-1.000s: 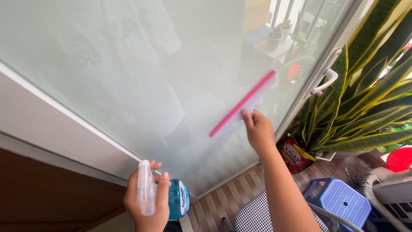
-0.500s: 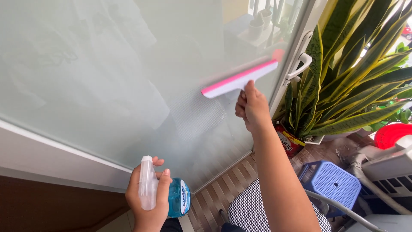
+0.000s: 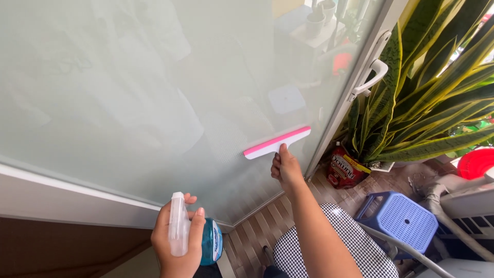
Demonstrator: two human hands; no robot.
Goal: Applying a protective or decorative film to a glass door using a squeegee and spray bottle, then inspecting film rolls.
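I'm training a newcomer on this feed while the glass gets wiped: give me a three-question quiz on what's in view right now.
1. True or false: the right hand presses the pink-edged squeegee against the frosted glass door.
2. What does the left hand hold? A) a sponge B) a blue spray bottle C) a bucket
3. Fill in: the blue plastic stool stands on the floor near the potted ____ plant.

Key
1. True: the blade lies against the glass, close to the door's right edge, below the white handle.
2. B: the spray bottle has a white trigger head.
3. Snake: the snake plant has long striped leaves.
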